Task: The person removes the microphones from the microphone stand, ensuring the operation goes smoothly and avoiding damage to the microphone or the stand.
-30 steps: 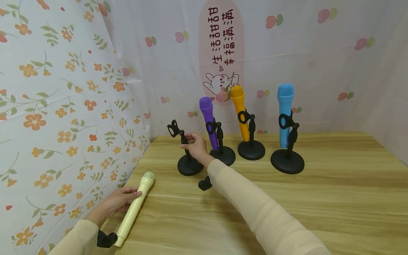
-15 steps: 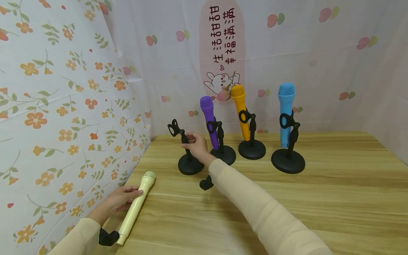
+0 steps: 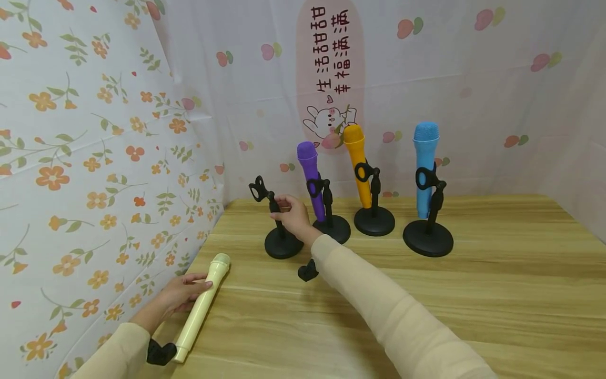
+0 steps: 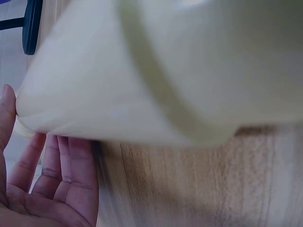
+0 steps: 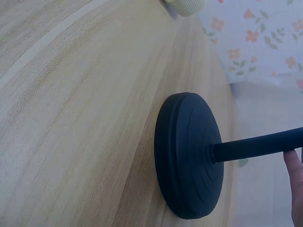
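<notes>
Pale-yellow microphone (image 3: 199, 313) is lying at the near left of the wooden table (image 3: 497, 305), and I'm seeing the left hand (image 3: 182, 292) gripping it between thumb and fingers. Farther back and to the right, the right hand (image 3: 293, 216) is pinching the stem (image 5: 258, 147) of an upright black stand (image 3: 283, 245). Farther right, three more stands (image 3: 428, 240) are holding purple (image 3: 310, 166), orange (image 3: 355, 150) and blue microphones (image 3: 425, 147), heads up, before a printed curtain (image 3: 473, 105).

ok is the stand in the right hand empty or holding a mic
Empty: the clip on that black stand has no microphone in it, and the cream microphone is in the left hand.
</notes>
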The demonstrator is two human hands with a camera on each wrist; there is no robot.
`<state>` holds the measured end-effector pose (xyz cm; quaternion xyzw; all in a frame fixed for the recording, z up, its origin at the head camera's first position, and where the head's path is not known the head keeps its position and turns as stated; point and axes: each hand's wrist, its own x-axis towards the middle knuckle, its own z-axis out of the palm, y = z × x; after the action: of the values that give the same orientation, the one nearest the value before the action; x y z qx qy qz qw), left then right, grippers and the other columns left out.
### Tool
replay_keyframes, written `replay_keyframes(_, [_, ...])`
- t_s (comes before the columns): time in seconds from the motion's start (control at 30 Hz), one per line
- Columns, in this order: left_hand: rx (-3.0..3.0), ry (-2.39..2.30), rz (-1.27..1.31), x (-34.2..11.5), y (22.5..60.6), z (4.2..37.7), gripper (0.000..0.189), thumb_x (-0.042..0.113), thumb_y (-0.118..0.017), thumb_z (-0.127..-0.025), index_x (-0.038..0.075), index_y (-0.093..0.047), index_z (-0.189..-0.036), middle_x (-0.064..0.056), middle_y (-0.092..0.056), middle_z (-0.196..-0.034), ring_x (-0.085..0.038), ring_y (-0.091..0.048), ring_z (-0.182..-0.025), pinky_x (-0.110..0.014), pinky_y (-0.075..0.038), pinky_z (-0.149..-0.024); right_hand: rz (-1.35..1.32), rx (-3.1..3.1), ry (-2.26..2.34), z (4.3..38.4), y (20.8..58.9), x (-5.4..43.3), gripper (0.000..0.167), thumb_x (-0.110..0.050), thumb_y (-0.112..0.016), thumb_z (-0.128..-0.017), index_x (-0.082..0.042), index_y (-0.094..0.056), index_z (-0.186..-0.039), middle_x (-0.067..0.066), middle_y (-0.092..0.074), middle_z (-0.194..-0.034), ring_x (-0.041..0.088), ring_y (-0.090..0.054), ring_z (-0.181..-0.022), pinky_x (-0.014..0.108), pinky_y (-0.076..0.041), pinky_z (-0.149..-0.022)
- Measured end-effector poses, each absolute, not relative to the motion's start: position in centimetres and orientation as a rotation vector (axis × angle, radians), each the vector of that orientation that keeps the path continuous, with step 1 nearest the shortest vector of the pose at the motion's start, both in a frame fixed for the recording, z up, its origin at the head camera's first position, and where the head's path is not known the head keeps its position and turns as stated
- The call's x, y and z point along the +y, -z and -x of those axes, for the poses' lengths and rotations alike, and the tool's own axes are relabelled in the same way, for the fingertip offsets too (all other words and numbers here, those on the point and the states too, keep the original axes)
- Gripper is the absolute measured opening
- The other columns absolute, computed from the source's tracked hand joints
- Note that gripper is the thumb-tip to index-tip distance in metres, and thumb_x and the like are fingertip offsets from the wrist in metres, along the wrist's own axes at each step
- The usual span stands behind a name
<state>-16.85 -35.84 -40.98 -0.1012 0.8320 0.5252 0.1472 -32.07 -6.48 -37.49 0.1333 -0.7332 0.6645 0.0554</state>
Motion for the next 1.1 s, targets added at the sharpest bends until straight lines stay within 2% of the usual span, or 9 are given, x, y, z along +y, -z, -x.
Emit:
replay_keyframes(0.13, [2.403,-1.503,0.279,-35.7,40.8,16.8,0.072,0.030,-0.067,-0.094,-0.008,-0.034,-0.145,-0.007,-0.064,-0.109,-0.017,-0.065,-0.083,-0.036,-0.057,-0.071,-0.426,-2.222,-2.027,32.1,37.5,-6.3,0.037,0.003,-0.076,-0.081,-0.003,-0.065,-0.116,0.013,-0.066,-0.109,0.025,-0.064,-0.099,0.031,-0.054,-0.084])
replay_keyframes(0.23, [2.408,-1.485,0.286,-35.6,40.6,16.8,0.071,0.031,-0.066,-0.094,-0.006,-0.035,-0.145,-0.003,-0.061,-0.092,-0.011,-0.057,-0.070,-0.029,-0.053,-0.061,-0.452,-2.216,-2.046,32.1,37.4,-6.2,0.037,0.003,-0.076,-0.081,-0.003,-0.065,-0.116,0.014,-0.066,-0.110,0.025,-0.065,-0.100,0.031,-0.054,-0.084])
replay_keyframes(0.3, [2.409,-1.474,0.300,-35.4,40.5,16.8,0.070,0.031,-0.066,-0.094,-0.005,-0.035,-0.146,0.000,-0.053,-0.078,-0.008,-0.048,-0.062,-0.025,-0.048,-0.054,-0.465,-2.213,-2.062,32.1,37.4,-6.1,0.037,0.003,-0.075,-0.082,-0.003,-0.065,-0.116,0.014,-0.066,-0.110,0.025,-0.065,-0.100,0.031,-0.054,-0.084])
replay_keyframes(0.4, [2.404,-1.466,0.318,-35.4,40.5,16.8,0.069,0.032,-0.065,-0.095,-0.003,-0.035,-0.146,0.002,-0.045,-0.068,-0.007,-0.040,-0.057,-0.022,-0.041,-0.050,-0.474,-2.210,-2.084,32.1,37.3,-5.9,0.036,0.003,-0.075,-0.082,-0.003,-0.065,-0.117,0.014,-0.066,-0.110,0.025,-0.065,-0.101,0.031,-0.054,-0.085])
replay_keyframes(0.77, [2.396,-1.474,0.332,-35.1,40.2,16.6,0.071,0.031,-0.065,-0.095,-0.005,-0.033,-0.147,-0.001,-0.054,-0.079,-0.008,-0.049,-0.062,-0.027,-0.050,-0.057,-0.482,-2.277,-2.079,31.7,36.9,-4.9,0.040,-0.004,-0.074,-0.086,-0.004,-0.062,-0.124,0.011,-0.064,-0.115,0.025,-0.062,-0.108,0.033,-0.052,-0.090])
replay_keyframes(0.97, [2.380,-1.525,0.332,-35.4,40.2,16.6,0.072,0.030,-0.067,-0.094,-0.006,-0.032,-0.146,0.000,-0.067,-0.090,-0.015,-0.066,-0.076,-0.034,-0.057,-0.067,-0.480,-2.318,-2.043,31.6,37.0,-4.5,0.037,-0.006,-0.074,-0.086,-0.005,-0.063,-0.121,0.010,-0.065,-0.114,0.024,-0.063,-0.106,0.033,-0.053,-0.088])
replay_keyframes(1.1, [2.382,-1.546,0.334,-35.6,39.8,16.5,0.072,0.030,-0.067,-0.094,-0.006,-0.033,-0.146,-0.004,-0.068,-0.102,-0.021,-0.068,-0.088,-0.038,-0.057,-0.073,-0.488,-2.324,-2.040,31.5,37.0,-4.2,0.036,-0.004,-0.073,-0.087,-0.003,-0.062,-0.120,0.012,-0.065,-0.114,0.025,-0.063,-0.106,0.033,-0.053,-0.088])
